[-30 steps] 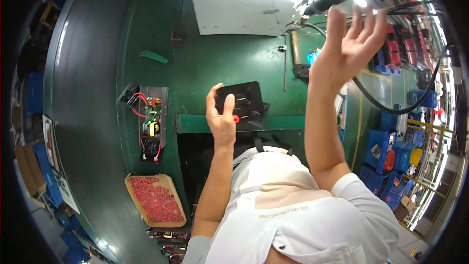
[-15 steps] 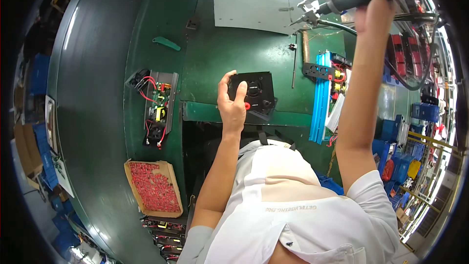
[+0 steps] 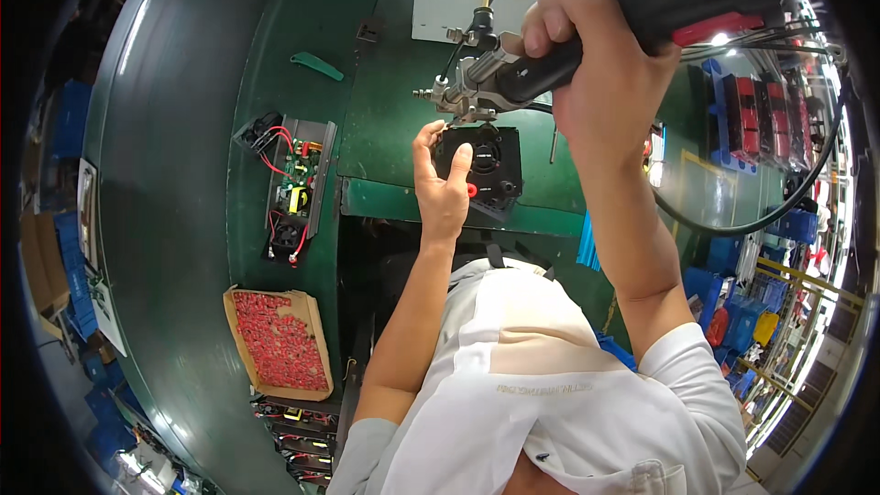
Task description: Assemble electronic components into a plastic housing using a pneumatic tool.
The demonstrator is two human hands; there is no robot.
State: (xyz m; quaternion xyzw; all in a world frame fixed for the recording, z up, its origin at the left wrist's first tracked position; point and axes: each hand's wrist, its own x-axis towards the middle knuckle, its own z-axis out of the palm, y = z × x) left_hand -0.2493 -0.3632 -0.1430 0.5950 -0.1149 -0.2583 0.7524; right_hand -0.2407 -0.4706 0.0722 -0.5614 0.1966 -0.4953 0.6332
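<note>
Gripping a black powered screwdriver with a red trigger and trailing cable [image 3: 642, 9], the right hand [image 3: 605, 64] is closed around its handle above the green tabletop [image 3: 385, 101]. The left hand [image 3: 443, 185] rests half-open, thumb and fingers touching a black box-shaped unit with a round fan [image 3: 490, 160]. An open circuit-board unit [image 3: 295, 188] and a cardboard tray of red parts [image 3: 275, 341] lie to the left.

green workbench [image 3: 275, 64], blue bins [image 3: 733, 266] alongside
</note>
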